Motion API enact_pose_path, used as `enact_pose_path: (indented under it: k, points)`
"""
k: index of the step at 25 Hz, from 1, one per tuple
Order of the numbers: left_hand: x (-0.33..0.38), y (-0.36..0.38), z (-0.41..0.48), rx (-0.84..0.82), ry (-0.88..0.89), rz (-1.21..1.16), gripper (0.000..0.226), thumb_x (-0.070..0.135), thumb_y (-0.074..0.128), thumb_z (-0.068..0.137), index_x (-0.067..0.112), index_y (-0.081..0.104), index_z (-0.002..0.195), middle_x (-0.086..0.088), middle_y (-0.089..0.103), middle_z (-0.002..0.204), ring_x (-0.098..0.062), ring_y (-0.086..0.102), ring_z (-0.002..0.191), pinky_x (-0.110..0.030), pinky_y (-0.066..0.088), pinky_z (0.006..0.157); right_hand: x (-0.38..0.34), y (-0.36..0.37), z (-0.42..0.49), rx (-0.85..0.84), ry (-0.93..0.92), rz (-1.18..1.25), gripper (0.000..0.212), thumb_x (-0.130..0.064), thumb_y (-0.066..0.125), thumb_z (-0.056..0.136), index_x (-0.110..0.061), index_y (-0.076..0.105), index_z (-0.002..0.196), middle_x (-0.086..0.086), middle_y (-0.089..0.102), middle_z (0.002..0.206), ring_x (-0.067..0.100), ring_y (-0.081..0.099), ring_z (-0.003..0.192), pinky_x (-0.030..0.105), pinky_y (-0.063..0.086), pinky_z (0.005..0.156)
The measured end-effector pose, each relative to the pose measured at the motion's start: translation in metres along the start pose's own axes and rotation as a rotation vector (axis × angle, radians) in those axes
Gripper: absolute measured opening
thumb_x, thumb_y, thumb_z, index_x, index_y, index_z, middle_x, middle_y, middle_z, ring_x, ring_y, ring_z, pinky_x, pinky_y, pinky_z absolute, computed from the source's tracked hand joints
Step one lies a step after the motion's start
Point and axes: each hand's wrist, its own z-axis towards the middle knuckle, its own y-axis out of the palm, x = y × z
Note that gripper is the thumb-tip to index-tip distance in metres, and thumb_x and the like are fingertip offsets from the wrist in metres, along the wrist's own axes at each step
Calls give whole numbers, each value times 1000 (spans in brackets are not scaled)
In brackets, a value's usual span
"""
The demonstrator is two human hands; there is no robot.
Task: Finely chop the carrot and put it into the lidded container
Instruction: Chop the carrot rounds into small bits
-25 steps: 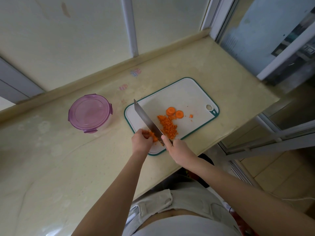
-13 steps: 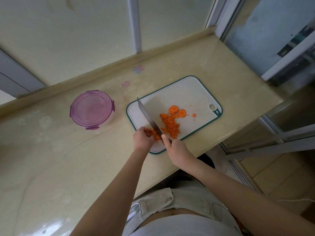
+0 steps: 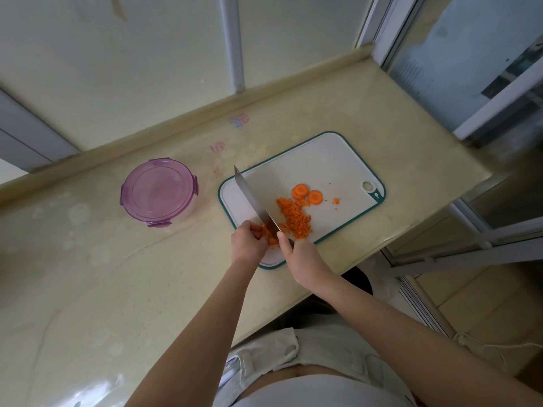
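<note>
A white cutting board (image 3: 323,160) with a green rim lies on the counter. On it sits a pile of finely chopped carrot (image 3: 295,218), with two carrot slices (image 3: 307,193) just beyond. My right hand (image 3: 302,257) grips the handle of a knife (image 3: 254,202), whose blade points away to the upper left. My left hand (image 3: 246,240) pinches a small carrot piece (image 3: 269,235) against the board, right beside the blade. A round container with a purple clip-on lid (image 3: 157,192) stands closed to the left of the board.
The beige stone counter (image 3: 102,274) runs left and toward me. Its edge drops off at the right, past the board. A raised ledge and a frosted window (image 3: 147,69) stand behind. A few carrot crumbs (image 3: 335,201) lie near the board's hanging hole.
Both hands and the knife stay in nearly the same place over the carrot. The camera view has shifted slightly.
</note>
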Motion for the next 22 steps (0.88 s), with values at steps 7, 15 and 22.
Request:
enact_pose_path:
  k: [7,15,22]
  points:
    - [5,-2,-4,-1,-16,-9,14,3,60,82,7,57,95,-1,58,86,-16,56,84,-19,41,66,4,-10,8,22,2,43,58,-47,33,99,-12,38,53,3,44,56,23,49,62,34,37,63]
    - [5,-1,-5,0,-19,5,21,5,61,84,4,55,104,-2,56,91,-14,51,83,-20,41,67,0,-22,-3,13,-21,36,58,-46,32,100,-12,34,53,-1,40,52,12,41,50,23,29,49]
    - [5,0,-4,-4,-35,17,19,2,58,85,5,54,104,-5,57,92,-16,51,83,-20,40,66,4,-20,-13,-72,24,-19,53,-49,31,99,-17,37,57,3,41,57,16,42,53,23,33,49]
